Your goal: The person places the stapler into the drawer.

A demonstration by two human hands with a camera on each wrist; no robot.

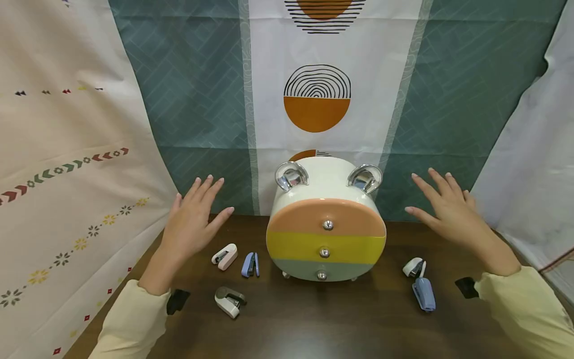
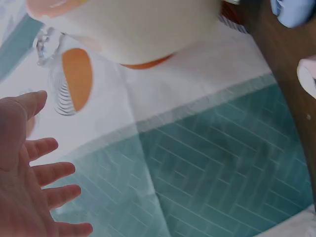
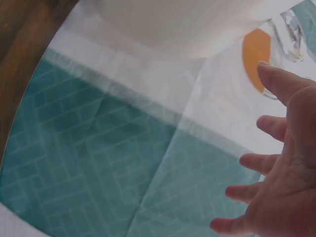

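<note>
Both hands are raised over the table with fingers spread and nothing in them. The left hand [image 1: 190,224] is to the left of a small rounded drawer box [image 1: 326,239], the right hand [image 1: 453,214] to its right. The box is white with two silver ears and an orange, a yellow and a green drawer, each with a silver knob. Nearest the left hand lie a pink-and-white stapler [image 1: 224,257], a blue stapler [image 1: 250,265] and a grey-and-white stapler [image 1: 230,301]. Below the right hand lie a white stapler [image 1: 414,268] and a blue-grey stapler [image 1: 424,294], end to end.
The dark wooden table [image 1: 314,324] runs up to a hanging cloth [image 1: 202,99] with green and white panels close behind the box. A cream patterned cloth [image 1: 67,199] closes off the left side, and a white cloth [image 1: 529,164] the right.
</note>
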